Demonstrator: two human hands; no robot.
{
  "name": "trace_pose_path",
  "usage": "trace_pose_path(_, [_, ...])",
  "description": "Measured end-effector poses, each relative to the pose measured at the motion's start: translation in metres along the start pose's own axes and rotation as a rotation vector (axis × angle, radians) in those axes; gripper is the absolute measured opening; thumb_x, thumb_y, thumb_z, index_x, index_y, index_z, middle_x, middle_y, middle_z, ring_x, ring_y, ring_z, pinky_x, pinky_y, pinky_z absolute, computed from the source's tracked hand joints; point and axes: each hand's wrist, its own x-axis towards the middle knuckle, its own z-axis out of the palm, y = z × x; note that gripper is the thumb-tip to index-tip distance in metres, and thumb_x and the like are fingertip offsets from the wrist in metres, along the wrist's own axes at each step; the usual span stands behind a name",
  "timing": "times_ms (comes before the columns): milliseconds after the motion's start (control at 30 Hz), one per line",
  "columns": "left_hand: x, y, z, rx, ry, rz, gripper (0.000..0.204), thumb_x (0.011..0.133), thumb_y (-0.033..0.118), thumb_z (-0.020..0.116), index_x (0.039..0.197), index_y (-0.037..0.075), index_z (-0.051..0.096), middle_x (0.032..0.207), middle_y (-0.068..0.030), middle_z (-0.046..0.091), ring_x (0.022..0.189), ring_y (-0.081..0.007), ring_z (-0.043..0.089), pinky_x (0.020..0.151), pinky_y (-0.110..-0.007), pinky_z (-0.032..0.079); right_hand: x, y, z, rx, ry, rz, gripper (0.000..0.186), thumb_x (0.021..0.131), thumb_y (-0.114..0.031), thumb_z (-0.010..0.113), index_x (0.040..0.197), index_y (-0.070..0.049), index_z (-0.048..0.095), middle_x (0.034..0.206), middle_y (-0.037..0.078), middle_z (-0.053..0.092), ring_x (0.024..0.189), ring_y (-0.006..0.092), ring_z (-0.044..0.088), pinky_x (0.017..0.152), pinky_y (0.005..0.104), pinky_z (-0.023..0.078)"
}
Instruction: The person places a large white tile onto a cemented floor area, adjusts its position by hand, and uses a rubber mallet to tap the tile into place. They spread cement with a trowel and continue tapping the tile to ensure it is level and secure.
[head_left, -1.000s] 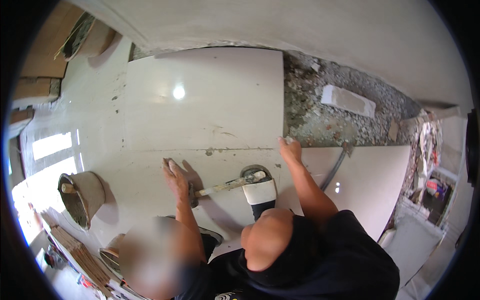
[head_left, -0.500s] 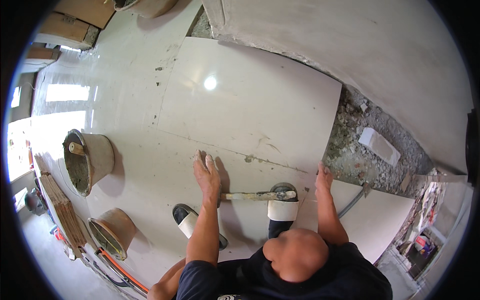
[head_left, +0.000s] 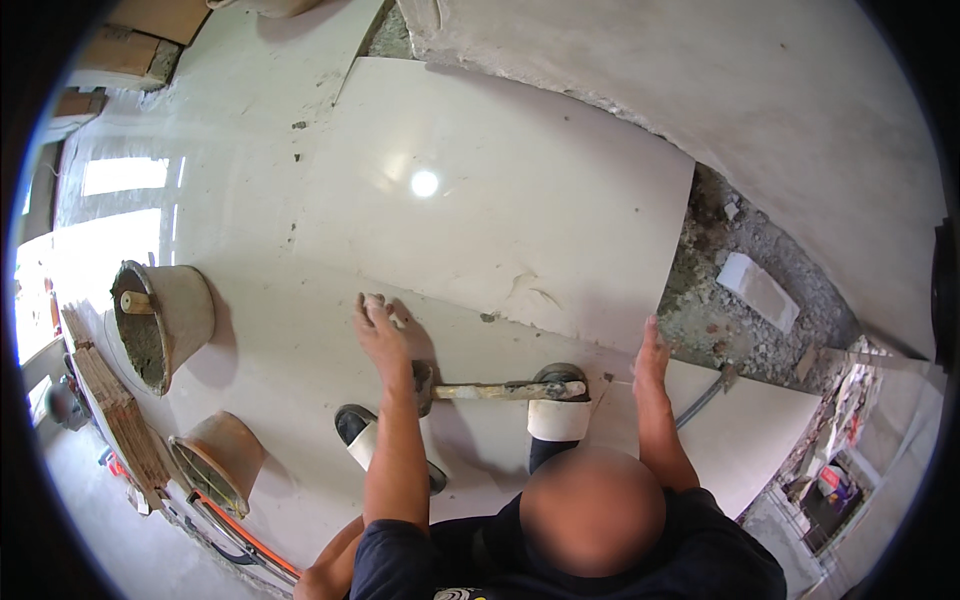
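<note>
Over the pale floor tiles, my left hand [head_left: 381, 335] hovers or rests with its fingers stretched out and a shadow beside it. Holding nothing, it is nearest to the seam of a large glossy tile [head_left: 510, 190]. My right hand [head_left: 651, 358] is at that tile's near right corner, seen edge-on, fingers extended; whether it touches the tile is hard to tell. Between my arms lies a mallet [head_left: 500, 391] with a dark head and a mortar-stained wooden handle. The handle's end overlaps a black-and-white slipper [head_left: 560, 415]; the other slipper [head_left: 365, 437] is partly behind my left forearm.
A mortar bucket [head_left: 180, 320] with a wooden handle in it stands left, a smaller bucket [head_left: 225, 455] nearer. Right of the tile, a white block [head_left: 758, 290] lies on rubble [head_left: 720, 250], near a grey tube [head_left: 705, 397]. A plastered wall [head_left: 760, 110] rises beyond.
My left hand has shifted slightly left and farther out, fingers still stretched. My right hand stays near the tile corner, fingertips a little farther up. The whole view has shifted slightly.
</note>
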Motion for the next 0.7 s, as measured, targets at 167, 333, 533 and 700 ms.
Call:
trace_pose_path(167, [0.05, 0.033, 0.008, -0.549, -0.027, -0.335, 0.059, 0.098, 0.042, 0.05, 0.135, -0.003, 0.043, 0.12, -0.0169, 0.059, 0.103, -0.0284, 0.06, 0.09, -0.039, 0.048, -0.013, -0.02, -0.003, -0.055, -0.047, -0.079, 0.077, 0.094, -0.058, 0.048, 0.132, 0.008, 0.05, 0.131, 0.024, 0.055, 0.123, 0.0304, 0.051, 0.102, 0.0366, 0.038])
trace_pose_path(333, [0.071, 0.054, 0.007, -0.68, -0.125, -0.291, 0.055, 0.096, 0.044, 0.053, 0.127, -0.001, 0.048, 0.122, -0.0146, 0.058, 0.109, -0.0271, 0.058, 0.093, -0.041, 0.048, -0.016, -0.045, -0.014, -0.17, -0.078, -0.042, 0.067, 0.096, -0.055, 0.047, 0.117, 0.007, 0.058, 0.106, 0.021, 0.063, 0.102, 0.0279, 0.058, 0.092, 0.0375, 0.044])
trace_pose_path(533, [0.088, 0.065, -0.005, -0.627, -0.363, -0.166, 0.044, 0.098, 0.035, 0.05, 0.124, 0.0, 0.051, 0.123, -0.0128, 0.057, 0.112, -0.0255, 0.056, 0.096, -0.041, 0.048, -0.014, -0.072, -0.02, -0.097, -0.077, -0.504, 0.058, 0.097, -0.05, 0.046, 0.094, 0.006, 0.06, 0.076, 0.011, 0.058, 0.074, 0.0218, 0.054, 0.072, 0.0394, 0.044])
trace_pose_path(700, [0.072, 0.086, -0.005, -0.63, -0.385, -0.093, 0.041, 0.1, 0.031, 0.046, 0.125, 0.0, 0.052, 0.122, -0.0124, 0.057, 0.113, -0.0252, 0.056, 0.097, -0.042, 0.047, -0.024, -0.077, -0.054, -0.196, -0.107, -0.459, 0.053, 0.096, -0.047, 0.048, 0.078, 0.002, 0.054, 0.073, 0.008, 0.056, 0.072, 0.0211, 0.051, 0.069, 0.0402, 0.042])
